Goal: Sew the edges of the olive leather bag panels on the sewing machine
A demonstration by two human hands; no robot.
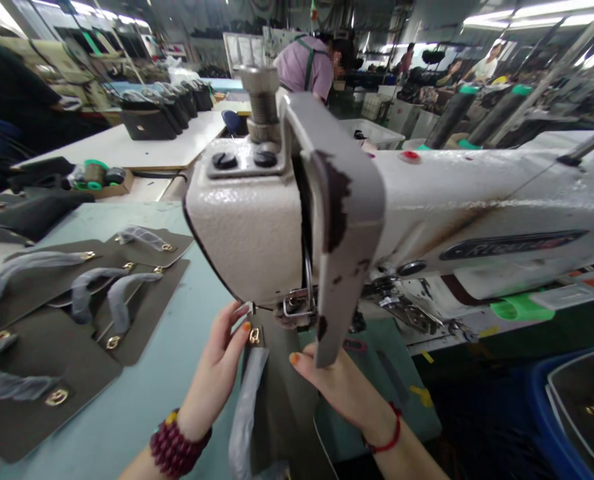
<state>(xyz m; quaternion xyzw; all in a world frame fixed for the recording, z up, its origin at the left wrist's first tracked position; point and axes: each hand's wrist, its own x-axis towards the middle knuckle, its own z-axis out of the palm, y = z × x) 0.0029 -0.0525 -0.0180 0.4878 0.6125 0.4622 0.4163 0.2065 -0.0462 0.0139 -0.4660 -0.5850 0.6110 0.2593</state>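
Observation:
A white industrial sewing machine (427,207) fills the middle of the view. Under its needle area lies a dark olive bag panel (287,400) with a gold ring (255,336) and a handle wrapped in clear plastic (244,413). My left hand (219,363) presses on the panel's left edge near the ring, fingers bent and close together. My right hand (339,383) rests flat on the panel to the right, partly hidden behind the machine's grey face plate (344,240). The needle itself is hidden.
Several finished olive panels with wrapped handles (77,313) are stacked on the light blue table (177,373) at left. Thread spools (94,175) and dark bags (161,110) stand on white tables behind. A blue bin (551,413) is at lower right. Other workers sit farther back.

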